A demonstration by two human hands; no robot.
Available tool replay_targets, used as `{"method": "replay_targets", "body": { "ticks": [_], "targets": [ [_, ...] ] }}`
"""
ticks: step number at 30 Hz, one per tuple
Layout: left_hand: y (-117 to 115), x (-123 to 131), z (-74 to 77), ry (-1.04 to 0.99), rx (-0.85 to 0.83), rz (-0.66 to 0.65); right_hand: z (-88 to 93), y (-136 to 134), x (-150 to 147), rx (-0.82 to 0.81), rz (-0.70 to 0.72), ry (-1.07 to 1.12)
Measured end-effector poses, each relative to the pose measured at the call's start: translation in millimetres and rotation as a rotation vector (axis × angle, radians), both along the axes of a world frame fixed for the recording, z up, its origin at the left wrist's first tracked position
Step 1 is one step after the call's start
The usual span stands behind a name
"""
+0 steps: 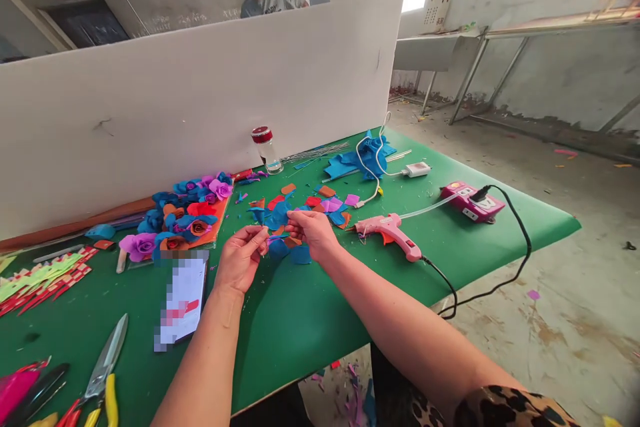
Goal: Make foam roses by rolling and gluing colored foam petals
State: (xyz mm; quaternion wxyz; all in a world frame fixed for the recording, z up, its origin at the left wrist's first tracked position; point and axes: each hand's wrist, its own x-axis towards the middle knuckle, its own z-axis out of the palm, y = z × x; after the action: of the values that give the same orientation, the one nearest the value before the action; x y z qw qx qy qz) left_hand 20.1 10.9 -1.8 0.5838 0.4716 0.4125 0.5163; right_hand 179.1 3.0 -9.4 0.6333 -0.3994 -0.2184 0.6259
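Observation:
My left hand (244,255) is closed in a pinch on a thin blue-and-purple paper strip (277,237), which points toward my right hand (316,232). The fingers of my right hand are curled together right beside it, with blue paper at their tips; whether they grip a piece is hard to make out. Behind and around the hands lie loose cut paper petals (329,205) in blue, orange, red and purple. A pink glue gun (390,232) lies on its side just right of my right hand. Finished paper flowers (193,221) are heaped to the left.
The green table (295,340) holds a phone (183,300), shears (106,363), a red-lidded glass jar (269,150), blue crepe paper (370,157), a white charger (417,169) and a pink power strip (471,201). Its black cord hangs over the right edge. Behind a white board (200,93) is a person (273,0).

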Motion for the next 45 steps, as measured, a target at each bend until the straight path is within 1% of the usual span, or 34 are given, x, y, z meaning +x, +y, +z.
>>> {"method": "replay_targets", "body": {
  "ticks": [4,8,14,21,26,29,31,34,35,37,40,45],
  "targets": [
    [0.4,2.4,-0.7,-0.040,-0.048,-0.024,2.4,-0.2,-0.6,-0.007,0.000,-0.013],
    [-1.6,5.7,-0.1,-0.047,-0.078,-0.039,2.2,-0.2,-1.1,0.001,-0.025,-0.040],
    [-1.9,9.2,-2.4,-0.037,-0.101,-0.052,2.4,-0.1,-0.4,0.007,-0.024,-0.041],
    [-1.4,11.3,-5.2,-0.014,-0.101,-0.083,4.7,-1.4,0.5,-0.005,-0.009,-0.051],
    [-1.1,11.8,-7.0,0.005,-0.069,-0.070,4.1,-1.9,0.9,-0.003,0.001,-0.044],
    [-1.7,13.7,-9.6,0.068,0.009,-0.027,5.3,-2.7,-0.1,0.002,-0.013,-0.048],
    [-3.2,15.1,-10.3,0.139,0.105,0.052,7.0,-3.7,-1.6,0.038,-0.028,-0.044],
    [-6.2,14.5,-9.3,0.280,0.307,0.174,10.1,-5.0,-4.0,0.111,-0.053,-0.017],
    [-7.0,13.3,-8.7,0.339,0.384,0.172,11.0,-5.2,-4.6,0.139,-0.052,-0.005],
    [-7.9,9.9,-7.9,0.384,0.520,0.185,12.2,-5.2,-5.5,0.196,-0.057,0.016],
    [-8.2,4.9,-7.7,0.397,0.606,0.188,12.4,-5.1,-6.1,0.251,-0.053,0.042],
    [-8.9,2.2,-8.4,0.404,0.645,0.190,7.9,-4.8,-7.5,0.299,-0.020,-0.010]
  ]
}}
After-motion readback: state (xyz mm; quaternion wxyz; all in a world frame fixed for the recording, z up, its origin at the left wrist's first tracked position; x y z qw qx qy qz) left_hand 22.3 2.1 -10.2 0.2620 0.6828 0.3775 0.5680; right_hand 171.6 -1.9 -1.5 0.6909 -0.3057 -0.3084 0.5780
